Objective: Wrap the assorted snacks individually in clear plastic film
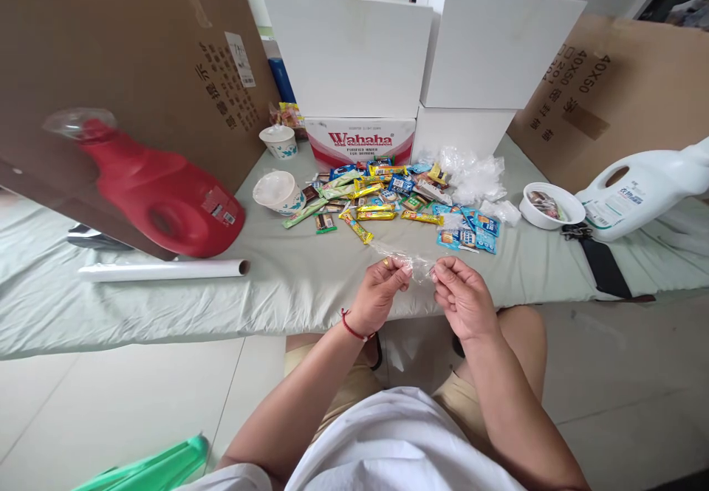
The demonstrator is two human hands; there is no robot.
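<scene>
Between my two hands a clear plastic bag (419, 265) is stretched, thin and crumpled, just above the front part of the covered table. My left hand (384, 288), with a ring and a red wrist cord, pinches one side of it. The other side is pinched by the fingertips of my right hand (464, 293). Just beyond lies a heap of small wrapped snacks, among them a yellow snack packet (355, 227) close to my left hand and several blue packets (468, 231) past my right. Crumpled clear plastic bags (473, 175) are piled behind the blue packets.
At left are a red jug (166, 196), a white roll (166, 270) and two covered paper cups, the nearer cup (280, 194) beside the snacks. A white bowl (554, 210), a white detergent jug (642, 188) and a black phone-like object (606, 268) are at right. A Wahaha box (360, 144) stands behind.
</scene>
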